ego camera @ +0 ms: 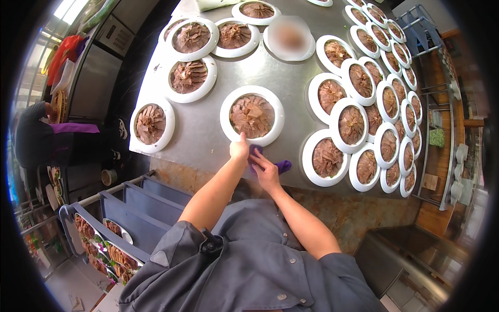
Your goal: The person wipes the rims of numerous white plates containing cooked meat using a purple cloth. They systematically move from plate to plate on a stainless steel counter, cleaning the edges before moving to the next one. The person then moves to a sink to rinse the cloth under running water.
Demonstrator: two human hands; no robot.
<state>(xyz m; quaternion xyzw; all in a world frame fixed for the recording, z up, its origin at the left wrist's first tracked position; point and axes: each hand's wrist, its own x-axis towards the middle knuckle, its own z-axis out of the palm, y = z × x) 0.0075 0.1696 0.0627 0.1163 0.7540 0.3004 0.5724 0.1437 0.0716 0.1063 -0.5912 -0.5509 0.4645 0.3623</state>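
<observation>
Right before me on the steel table (pixel 202 136) is a white wide-rimmed plate (pixel 277 117) with sliced cooked meat (pixel 251 117) fanned in a round mound. My left hand (pixel 239 149) grips its near rim, thumb on top. Bunched in my right hand (pixel 267 171) is a purple cloth (pixel 284 167), pressed close to the plate's near edge; part of it trails out to the right. Whether the cloth touches the rim is hard to tell, since my fingers cover it.
Many similar meat plates (pixel 326 158) crowd the table's right side, some stacked overlapping. Several more stand left, including one near the corner (pixel 152 124). A blue-grey rack cart (pixel 132 210) holding plated food is at lower left. Another person (pixel 35 132) stands at far left.
</observation>
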